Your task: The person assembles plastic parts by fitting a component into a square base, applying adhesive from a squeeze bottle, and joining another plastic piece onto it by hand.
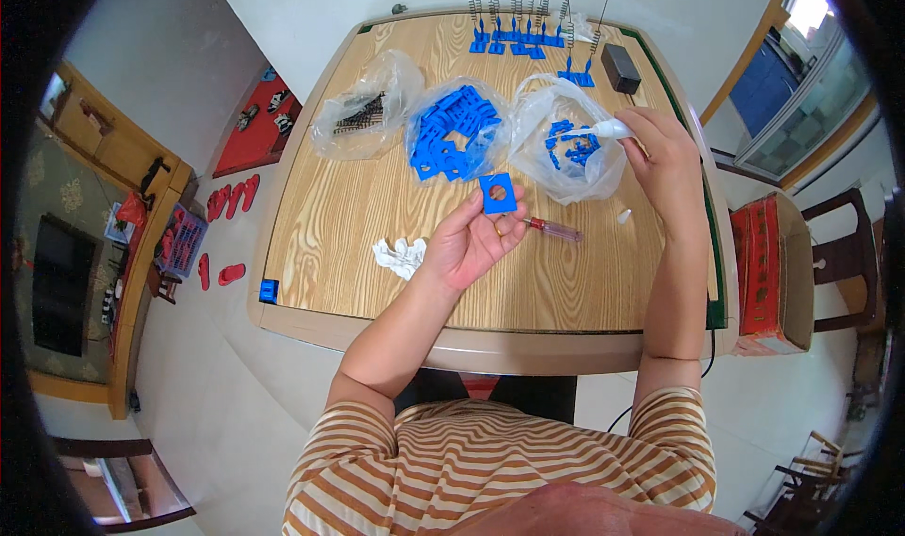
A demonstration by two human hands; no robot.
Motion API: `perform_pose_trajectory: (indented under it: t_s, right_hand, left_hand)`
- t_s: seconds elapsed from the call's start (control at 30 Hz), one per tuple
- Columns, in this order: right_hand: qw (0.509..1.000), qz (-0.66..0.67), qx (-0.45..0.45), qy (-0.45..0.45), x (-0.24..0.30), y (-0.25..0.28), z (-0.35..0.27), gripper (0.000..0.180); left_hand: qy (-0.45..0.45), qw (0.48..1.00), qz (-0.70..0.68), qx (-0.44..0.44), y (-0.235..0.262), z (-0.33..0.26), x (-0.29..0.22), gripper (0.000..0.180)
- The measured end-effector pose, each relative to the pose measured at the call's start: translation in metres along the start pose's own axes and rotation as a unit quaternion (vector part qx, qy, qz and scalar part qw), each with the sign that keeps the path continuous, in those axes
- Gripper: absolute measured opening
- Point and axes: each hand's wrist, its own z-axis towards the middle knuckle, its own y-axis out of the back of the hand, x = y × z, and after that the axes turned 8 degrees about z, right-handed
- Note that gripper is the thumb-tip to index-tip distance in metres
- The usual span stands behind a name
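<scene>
The left hand (471, 246) pinches a blue square (498, 208) above the table (566, 291), the right hand (665, 149) a white bottle (613, 129), and some springy stands (528, 40) look done (many blue bits (457, 121) seem left).

A holed blue plate (498, 208) is held in the left hand (474, 246); a white nozzled bottle (613, 129) is gripped in the right hand (666, 149). What seems a screwdriver (560, 230), partly hidden, is seen lying on the table (566, 291).
</scene>
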Motion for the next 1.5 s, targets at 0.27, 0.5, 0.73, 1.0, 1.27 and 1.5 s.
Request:
perform_pose_trajectory:
  t_s: [0.27, 0.5, 0.73, 1.0, 1.27, 1.5]
  right_hand:
    - [1.0, -0.014, 0.005, -0.004, 0.002, 0.0009, 0.0005, 0.024]
    - [1.0, -0.022, 0.004, 0.005, 0.0028, 0.0021, 0.0009, 0.026]
    - [0.999, -0.029, -0.01, 0.021, 0.003, 0.0026, 0.0008, 0.028]
    - [0.999, -0.038, -0.012, 0.022, 0.0056, 0.0028, 0.0012, 0.028]
    - [0.999, -0.039, -0.013, 0.019, 0.0068, 0.0054, 0.0016, 0.027]
    - [0.999, -0.048, -0.014, 0.021, 0.0079, 0.0061, 0.0015, 0.028]
  left_hand:
    - [0.004, 1.0, 0.009, 0.005, -0.0017, 0.0005, 0.0019, 0.04]
    - [0.005, 1.0, 0.005, 0.002, 0.0, 0.0003, 0.0019, 0.038]
    - [0.01, 1.0, -0.004, 0.004, 0.0008, 0.0009, 0.0033, 0.037]
    - [0.009, 1.0, -0.002, -0.002, 0.0012, -0.0001, 0.003, 0.038]
    - [0.01, 1.0, 0.004, 0.0, 0.0005, 0.0008, 0.003, 0.038]
    - [0.01, 1.0, 0.001, -0.002, 0.0006, 0.0003, 0.0038, 0.037]
